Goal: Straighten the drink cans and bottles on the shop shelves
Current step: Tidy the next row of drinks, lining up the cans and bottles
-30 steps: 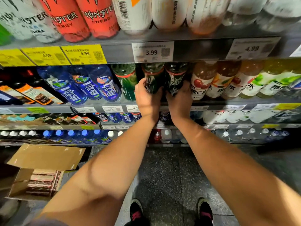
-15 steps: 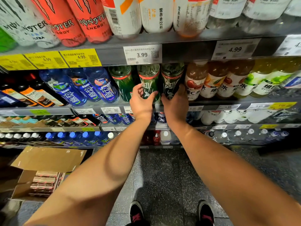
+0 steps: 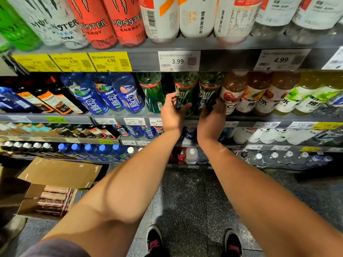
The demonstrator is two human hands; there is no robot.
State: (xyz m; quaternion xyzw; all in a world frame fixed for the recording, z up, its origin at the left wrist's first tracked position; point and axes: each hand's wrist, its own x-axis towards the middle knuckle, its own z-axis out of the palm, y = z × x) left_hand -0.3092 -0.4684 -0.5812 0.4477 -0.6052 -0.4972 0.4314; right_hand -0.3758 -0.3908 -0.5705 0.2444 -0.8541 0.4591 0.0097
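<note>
Two dark green bottles with black labels stand side by side on the second shelf [image 3: 130,115] under the 3.99 tag. My left hand [image 3: 171,113] grips the lower part of the left green bottle [image 3: 183,89], thumb across its front. My right hand [image 3: 210,118] holds the base of the right green bottle [image 3: 208,91], fingers wrapped round its side. A third green bottle [image 3: 152,91] stands just left of them, untouched. Both bottles' bottoms are hidden by my hands.
Blue bottles [image 3: 128,95] stand to the left and juice bottles [image 3: 232,93] close on the right. Energy drink cans [image 3: 126,21] fill the shelf above. Lower shelves hold more bottles. An open cardboard box [image 3: 55,184] with packs sits on the floor at left.
Both hands have stayed on the two green bottles while shifting slightly down and apart. The bottles' black labels now face more to the front.
</note>
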